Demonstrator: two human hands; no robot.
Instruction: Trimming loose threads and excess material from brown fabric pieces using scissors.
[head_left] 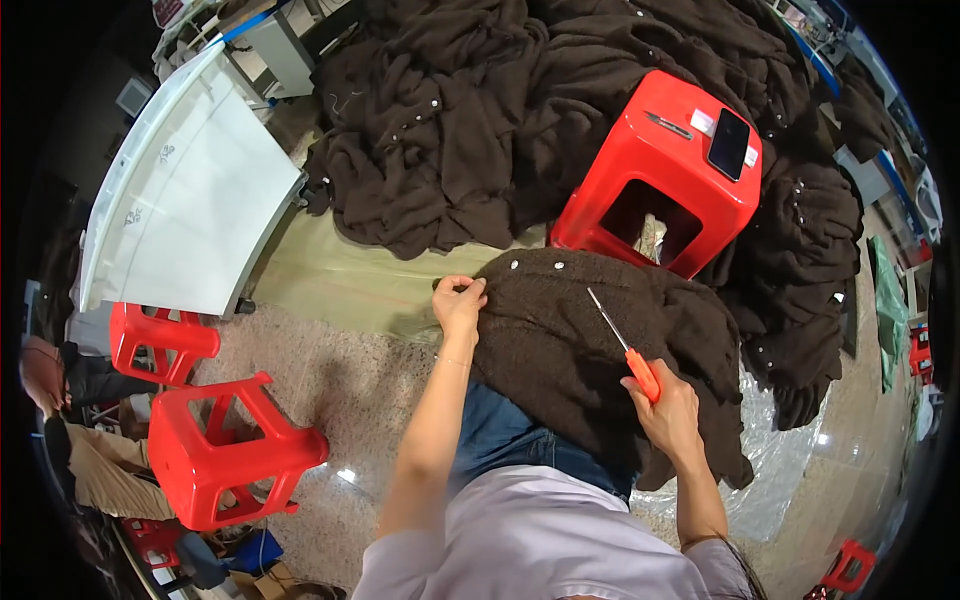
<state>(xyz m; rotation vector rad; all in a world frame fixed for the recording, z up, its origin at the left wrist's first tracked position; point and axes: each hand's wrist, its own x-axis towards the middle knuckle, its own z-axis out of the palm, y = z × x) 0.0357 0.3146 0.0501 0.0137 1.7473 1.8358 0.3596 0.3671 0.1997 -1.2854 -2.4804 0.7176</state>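
A dark brown fuzzy garment (570, 340) with white buttons is spread over my lap. My left hand (461, 303) is closed in a pinch on its left edge, near the two buttons at the top. My right hand (664, 408) grips an orange-handled tool (642, 374) with a long thin metal shaft, perhaps a screwdriver. Its tip points up and left over the garment, apart from the buttons. I cannot tell whether the tip touches the cloth.
A red stool (640, 130) ahead carries a phone (729, 144) and small metal snips (668, 126). Heaped brown garments (430, 150) lie beyond. A white panel (190, 190) and another red stool (220, 450) stand left, beside a seated person's legs (105, 470). Clear plastic sheeting (775, 460) lies right.
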